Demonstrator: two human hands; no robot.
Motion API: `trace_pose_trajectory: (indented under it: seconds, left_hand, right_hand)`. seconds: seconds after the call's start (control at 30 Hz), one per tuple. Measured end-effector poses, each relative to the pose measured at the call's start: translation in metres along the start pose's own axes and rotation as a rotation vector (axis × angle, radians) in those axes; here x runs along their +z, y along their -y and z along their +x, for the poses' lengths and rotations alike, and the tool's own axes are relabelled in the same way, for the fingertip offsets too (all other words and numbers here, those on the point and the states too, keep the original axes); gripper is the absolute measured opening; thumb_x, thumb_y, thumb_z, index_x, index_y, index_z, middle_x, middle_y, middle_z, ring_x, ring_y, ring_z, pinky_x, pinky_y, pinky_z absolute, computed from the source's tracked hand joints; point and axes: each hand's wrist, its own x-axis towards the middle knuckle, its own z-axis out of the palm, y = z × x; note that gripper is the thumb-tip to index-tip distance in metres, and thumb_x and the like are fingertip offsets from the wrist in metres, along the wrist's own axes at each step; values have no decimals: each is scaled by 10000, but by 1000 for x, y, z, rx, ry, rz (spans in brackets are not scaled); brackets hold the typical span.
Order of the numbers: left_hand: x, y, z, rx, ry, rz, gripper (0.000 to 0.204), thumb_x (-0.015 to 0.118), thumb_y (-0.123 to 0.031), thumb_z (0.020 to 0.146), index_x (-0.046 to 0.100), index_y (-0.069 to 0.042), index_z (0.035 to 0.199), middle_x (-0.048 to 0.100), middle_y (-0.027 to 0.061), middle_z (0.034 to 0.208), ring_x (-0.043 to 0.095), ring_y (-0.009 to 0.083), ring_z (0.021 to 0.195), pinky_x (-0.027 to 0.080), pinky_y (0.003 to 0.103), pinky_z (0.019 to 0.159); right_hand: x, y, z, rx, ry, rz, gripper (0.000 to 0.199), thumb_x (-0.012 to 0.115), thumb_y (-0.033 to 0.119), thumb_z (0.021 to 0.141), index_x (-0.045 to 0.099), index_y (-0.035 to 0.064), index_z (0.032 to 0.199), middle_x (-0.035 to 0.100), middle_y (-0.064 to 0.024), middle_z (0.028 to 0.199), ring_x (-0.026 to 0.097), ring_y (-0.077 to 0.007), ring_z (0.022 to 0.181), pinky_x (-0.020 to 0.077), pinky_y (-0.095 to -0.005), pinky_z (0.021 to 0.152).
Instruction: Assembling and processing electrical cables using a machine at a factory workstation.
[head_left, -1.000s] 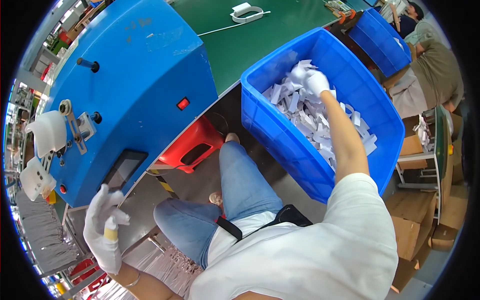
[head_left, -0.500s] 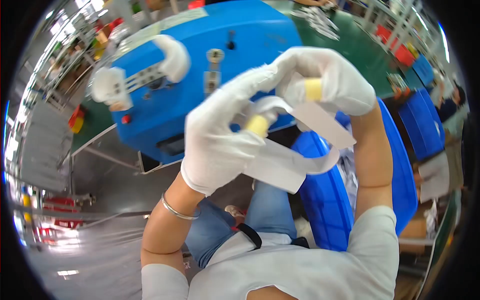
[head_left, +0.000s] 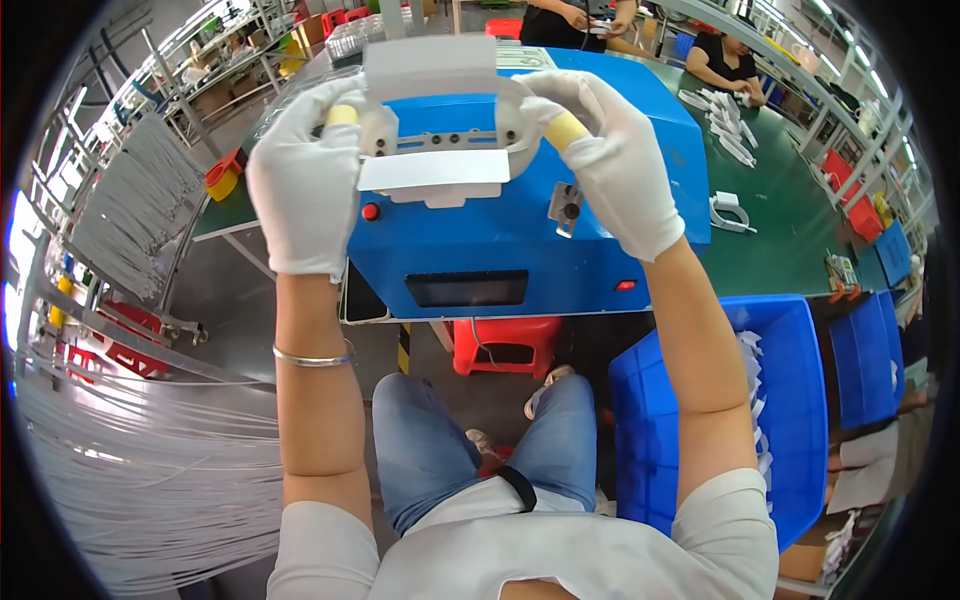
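- White cotton gloves cover both hands, with yellow tips on some fingers.
- The left hand [head_left: 305, 185] is closed on the left end of a white curved part [head_left: 440, 165], thumb and fingers pinched round it.
- The right hand [head_left: 615, 165] is closed on the right end of the same part, fingers curled over the top edge.
- The part is held up flat against the front of a blue machine [head_left: 520, 250], at its upper fixture; a pale strip with small holes shows across the part's middle, and a white flat tab hangs below it.
- I cannot tell whether the part is already seated in the fixture or only held just in front of it.
- A blue bin [head_left: 790, 400] stands by the right knee, with more white pieces lying along its inner side.
- As I judge it, one piece is out of the bin and is being set onto the machine; seating it, letting go and running the machine look not yet done, and the pieces in the bin remain.
- The machine's dark screen and a red button sit below the hands, untouched.
- A red stool [head_left: 505, 345] stands under the machine, just beyond the knees.
- On the green table [head_left: 790, 230] to the right lie a few loose white parts; another person sits at its far end.
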Motion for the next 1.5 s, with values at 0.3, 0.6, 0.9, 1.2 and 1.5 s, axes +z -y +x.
trace_pose_trajectory:
  seconds: [0.3, 0.6, 0.9, 1.2, 1.5]
  left_hand:
    - [-3, 21, -63, -452, -1, -474, 302, 544, -331, 938, 554, -35, 879, 551, 16, 683, 468, 37, 465, 356, 179, 384]
    - [15, 16, -78, -911, 322, -992, 321, 554, -233, 921, 595, 59, 1049, 662, 141, 943, 655, 207, 661, 555, 302, 626]
    - [-145, 67, -86, 39, -260, 427, 220, 683, -54, 731, 662, -75, 949, 646, 85, 964, 620, 215, 830, 504, 326, 763]
    - [-330, 109, -54, -541, -742, 229, 407, 536, -271, 934, 545, 80, 1141, 644, 140, 899, 626, 177, 826, 481, 292, 833]
    - [-115, -50, -86, -783, 946, -946, 379, 530, -345, 922, 621, -2, 1054, 581, 52, 703, 545, 113, 501, 429, 219, 424]
  right_hand:
    - [-10, 3, 13, 186, 103, 336, 345, 538, 148, 923, 511, -13, 1227, 554, -81, 1179, 511, -141, 1111, 361, -266, 1007]
    - [23, 32, 48, 276, 122, 37, 170, 631, 179, 869, 640, 15, 913, 571, 3, 725, 519, -55, 606, 413, -208, 506]
    - [-8, 50, -40, 71, -237, -212, 252, 468, 131, 957, 586, -46, 1091, 617, -105, 1042, 581, -178, 896, 462, -301, 840]
    - [33, 63, -75, 61, 219, 74, 188, 515, 138, 918, 606, -26, 900, 603, -89, 819, 553, -144, 707, 441, -254, 675]
    - [76, 81, -11, 232, 490, 510, 498, 518, 348, 925, 527, -91, 1160, 622, -169, 1049, 613, -232, 961, 459, -354, 902]
